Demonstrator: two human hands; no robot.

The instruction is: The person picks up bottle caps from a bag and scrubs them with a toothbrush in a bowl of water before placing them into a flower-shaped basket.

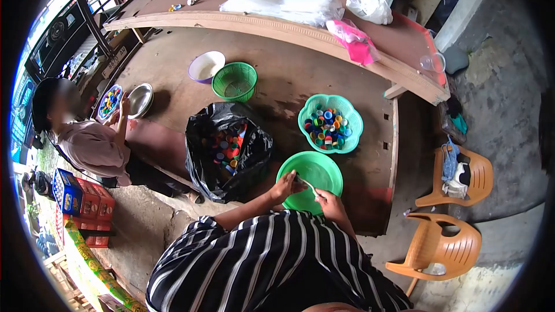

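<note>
Over the green basin [324, 170], my left hand [282, 188] has its fingers closed around something small and dark that I cannot make out. My right hand [330, 203] grips a thin, pale metal tool [307, 184], perhaps a spoon or a knife, whose far end reaches the left fingers. Just beyond the basin stands a turquoise plastic basket [354, 120] holding many coloured bottle caps [327, 124]. Left of my hands, a black plastic bag [199, 138] gapes wide, with more bottle caps [228, 149] inside it.
A co-worker [92, 144] sits at the left by a metal bowl [140, 101] and a tray of caps [110, 103]. A green basket [234, 81] and a white basin [207, 66] stand farther back. Orange chairs [445, 247] are at the right; a raised ledge [277, 23] crosses behind.
</note>
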